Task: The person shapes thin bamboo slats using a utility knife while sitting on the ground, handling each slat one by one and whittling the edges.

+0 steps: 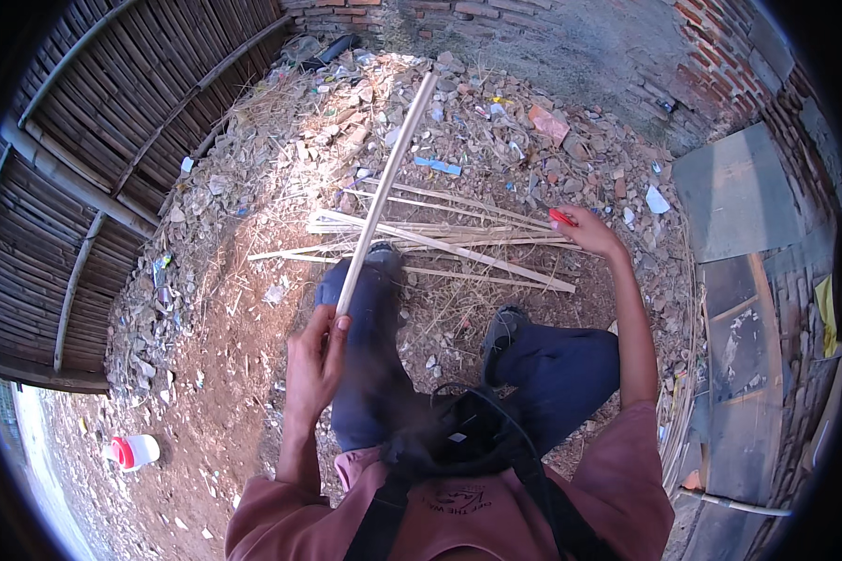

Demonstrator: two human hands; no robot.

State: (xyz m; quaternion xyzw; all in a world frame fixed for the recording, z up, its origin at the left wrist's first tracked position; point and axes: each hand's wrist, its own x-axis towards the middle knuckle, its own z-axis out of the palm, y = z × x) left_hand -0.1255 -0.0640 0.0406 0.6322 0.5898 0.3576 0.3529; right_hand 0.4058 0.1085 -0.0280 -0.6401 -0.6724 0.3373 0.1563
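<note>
My left hand [316, 360] is closed around the lower end of a long pale bamboo strip [386, 196], which slants up and away over my left knee. Off to the right, my right hand [589, 234] is closed on a tool with a red handle [561, 217]; its working end is too small to make out. Between my feet and the rubble lies a loose pile of pale strips [449, 232], some crossing each other. The right hand is beside the right ends of that pile.
Rubble and litter [374, 112] cover the ground up to a brick wall [561, 47]. A bamboo-slat fence [112, 122] stands left, grey panels [734, 192] lean right. A white container with a red lid [136, 453] sits at the lower left.
</note>
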